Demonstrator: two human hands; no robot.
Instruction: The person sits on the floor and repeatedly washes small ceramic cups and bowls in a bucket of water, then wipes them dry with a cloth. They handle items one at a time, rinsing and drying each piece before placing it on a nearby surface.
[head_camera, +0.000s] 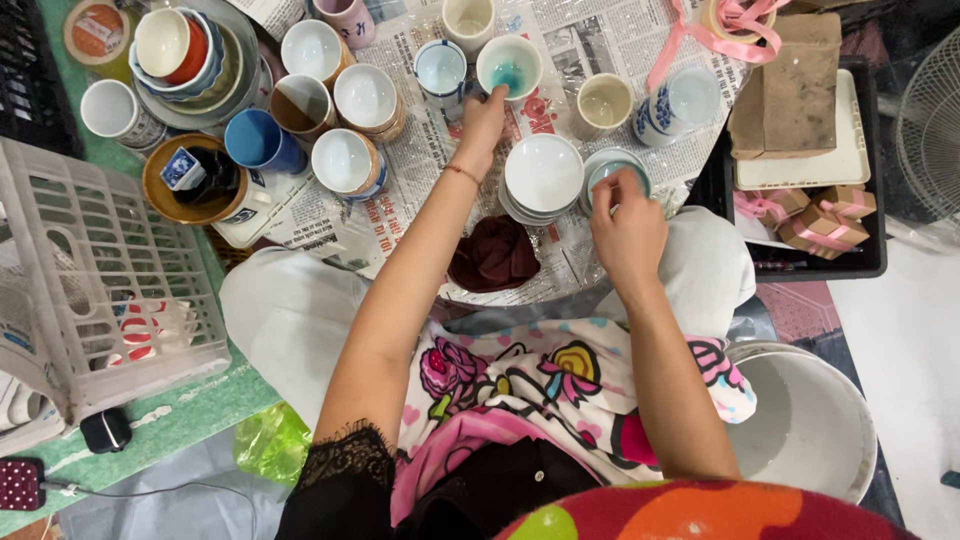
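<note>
Newspaper (600, 40) covers the floor in front of my knees, crowded with cups and bowls. My left hand (483, 118) reaches forward, fingertips pinching the near rim of a white cup with a turquoise bottom (509, 64). Just nearer than that cup sits a stack of white bowls (542, 175). Right beside the stack, my right hand (627, 222) curls its fingers over a small blue-rimmed bowl (612, 165). Nearer me than the stack lies a dark red cloth (495, 255).

Cups (340, 100) crowd the far left newspaper (600, 30); a bowl stack (542, 175) blocks the centre. Open paper lies near the maroon cloth (493, 255), between the arms.
</note>
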